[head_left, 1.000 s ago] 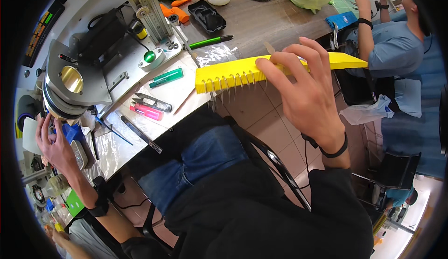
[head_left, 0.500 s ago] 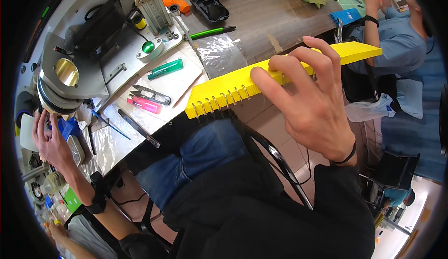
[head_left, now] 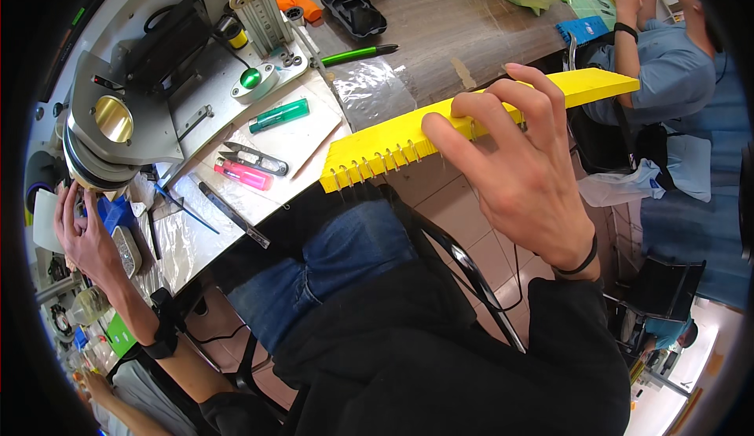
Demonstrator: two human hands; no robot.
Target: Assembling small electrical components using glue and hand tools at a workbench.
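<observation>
My right hand [head_left: 522, 169] grips a long yellow foam strip [head_left: 385, 131], fingers bent over its top edge; the thumb side is partly hidden. A row of small metal hooks [head_left: 377, 163] is set along the strip's lower edge, with fine threads hanging from some. The strip is held above my lap, its left end near the white worktop. At the far left my left hand [head_left: 82, 236] reaches up with fingers stretched and apart. Its fingertips are at the underside of the round head of a grey metal machine [head_left: 110, 145]; whether they touch it I cannot tell.
On the worktop lie a green lighter [head_left: 279, 115], a pink-handled thread snipper [head_left: 243, 175], dark tweezers [head_left: 234, 214] and blue tweezers [head_left: 187, 208]. Behind are a green pen [head_left: 360, 54] and a black tray [head_left: 353, 10]. A person in a blue shirt [head_left: 667, 67] sits at the right.
The yellow strip's left end has risen slightly and shifted a little to the right, with my right hand still gripping it. My left hand has stayed at the machine.
</observation>
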